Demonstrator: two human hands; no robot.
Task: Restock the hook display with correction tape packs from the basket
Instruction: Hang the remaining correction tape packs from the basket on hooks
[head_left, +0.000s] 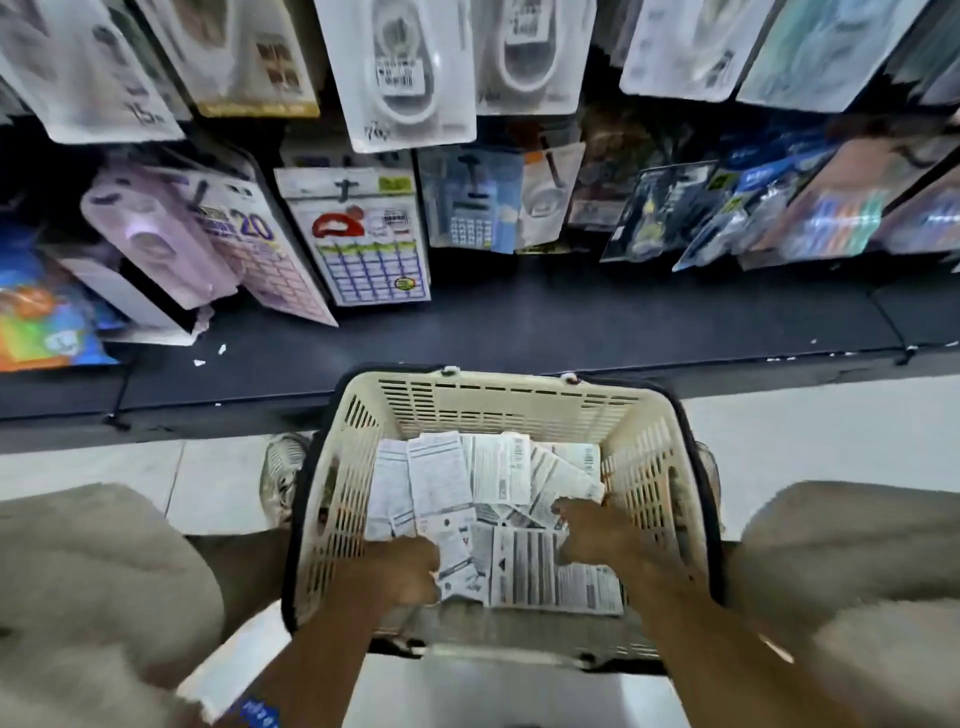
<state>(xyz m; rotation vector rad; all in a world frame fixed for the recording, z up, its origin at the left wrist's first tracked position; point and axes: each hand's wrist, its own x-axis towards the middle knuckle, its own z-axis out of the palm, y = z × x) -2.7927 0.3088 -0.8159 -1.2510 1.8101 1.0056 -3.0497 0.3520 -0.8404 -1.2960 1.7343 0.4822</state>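
A cream slotted basket (498, 402) with black handles stands on the floor between my knees. Several correction tape packs (441, 473) lie in it, printed white backs up. Both hands are down inside it. My left hand (402, 569) has its fingers curled round a pack (460, 564) at the near left of the pile. On the right, the fingers of my right hand (589, 530) curl over the packs at that side of the pile. Correction tape packs (410, 73) hang on the hook display above.
Other carded goods hang lower on the display: a lilac pack (171, 244) and calculators (363, 244). A dark base shelf (571, 317) runs in front of the basket. My knees (93, 571) flank it, and a shoe (283, 467) shows at its left.
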